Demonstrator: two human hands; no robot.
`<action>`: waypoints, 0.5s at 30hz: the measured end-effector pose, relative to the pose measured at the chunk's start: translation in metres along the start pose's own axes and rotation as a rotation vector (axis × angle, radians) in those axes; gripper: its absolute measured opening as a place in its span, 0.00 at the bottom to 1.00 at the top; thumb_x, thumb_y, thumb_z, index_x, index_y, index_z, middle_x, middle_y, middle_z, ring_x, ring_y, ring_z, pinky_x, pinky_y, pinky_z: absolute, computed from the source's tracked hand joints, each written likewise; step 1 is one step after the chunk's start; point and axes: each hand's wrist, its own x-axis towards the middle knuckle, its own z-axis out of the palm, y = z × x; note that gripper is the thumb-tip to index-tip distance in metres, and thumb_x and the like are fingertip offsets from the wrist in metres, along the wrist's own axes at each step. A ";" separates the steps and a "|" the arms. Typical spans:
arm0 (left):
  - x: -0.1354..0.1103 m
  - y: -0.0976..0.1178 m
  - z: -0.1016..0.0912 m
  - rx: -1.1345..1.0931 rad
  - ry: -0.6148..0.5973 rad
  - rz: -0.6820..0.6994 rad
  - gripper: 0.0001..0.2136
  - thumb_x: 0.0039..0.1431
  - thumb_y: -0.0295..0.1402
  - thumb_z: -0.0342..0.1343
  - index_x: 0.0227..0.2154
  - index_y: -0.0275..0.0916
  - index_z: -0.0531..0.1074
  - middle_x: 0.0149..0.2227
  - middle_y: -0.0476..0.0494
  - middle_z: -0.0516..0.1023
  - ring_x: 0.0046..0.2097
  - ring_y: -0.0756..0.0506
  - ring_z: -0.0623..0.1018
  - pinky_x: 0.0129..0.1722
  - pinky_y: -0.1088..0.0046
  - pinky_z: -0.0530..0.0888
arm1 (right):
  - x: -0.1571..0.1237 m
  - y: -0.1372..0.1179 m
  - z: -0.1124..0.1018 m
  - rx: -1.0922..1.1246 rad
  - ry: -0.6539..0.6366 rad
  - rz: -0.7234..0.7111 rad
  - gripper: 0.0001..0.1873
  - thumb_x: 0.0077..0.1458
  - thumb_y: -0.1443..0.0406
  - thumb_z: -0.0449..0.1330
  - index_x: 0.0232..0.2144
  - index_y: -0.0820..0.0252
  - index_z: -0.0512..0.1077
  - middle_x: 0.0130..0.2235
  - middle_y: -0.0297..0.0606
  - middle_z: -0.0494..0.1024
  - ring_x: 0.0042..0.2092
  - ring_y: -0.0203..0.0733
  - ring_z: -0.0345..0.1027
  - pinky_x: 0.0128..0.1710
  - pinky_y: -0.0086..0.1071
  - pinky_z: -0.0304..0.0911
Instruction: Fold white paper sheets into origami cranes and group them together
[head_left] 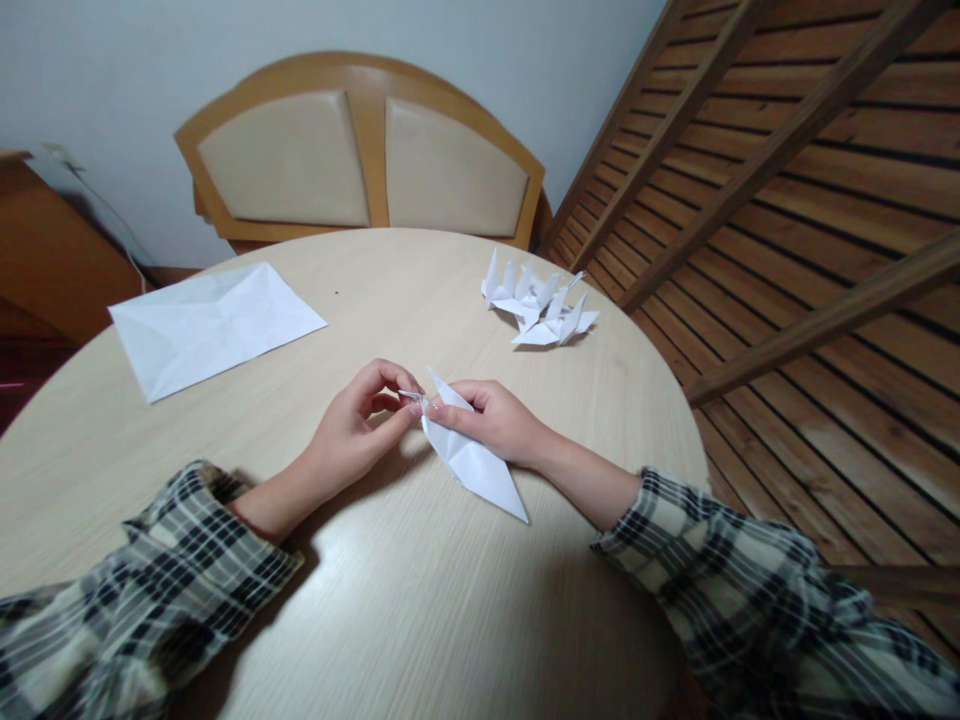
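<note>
Between my two hands, above the middle of the table, is a white folded paper crane, its flat wings slanting down toward the lower right. My left hand pinches a thin folded point of it between thumb and fingertips. My right hand grips the crane's body, thumb on top and fingers behind the paper. The fingers of the right hand are partly hidden by the wing. Farther back on the right stands a cluster of several finished white paper cranes, apart from both hands.
A creased white sheet of paper lies at the left of the round wooden table. Behind the table is a headboard-like panel with cream padding. A slatted wooden partition slopes along the right side. A cable hangs by the left wall.
</note>
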 end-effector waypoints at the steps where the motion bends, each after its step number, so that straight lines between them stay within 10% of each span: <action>1: 0.000 0.001 0.000 0.029 0.002 0.020 0.04 0.60 0.30 0.60 0.34 0.40 0.70 0.34 0.48 0.74 0.35 0.50 0.76 0.35 0.74 0.76 | 0.000 -0.001 0.000 -0.003 -0.002 -0.009 0.27 0.52 0.42 0.63 0.27 0.61 0.70 0.25 0.28 0.63 0.27 0.31 0.54 0.26 0.28 0.49; 15: 0.000 0.006 -0.001 0.219 0.012 0.132 0.02 0.62 0.30 0.57 0.36 0.40 0.71 0.35 0.48 0.75 0.36 0.49 0.76 0.36 0.74 0.75 | 0.002 -0.001 0.002 -0.088 0.173 -0.190 0.17 0.58 0.53 0.62 0.29 0.60 0.72 0.30 0.31 0.70 0.33 0.35 0.62 0.34 0.30 0.57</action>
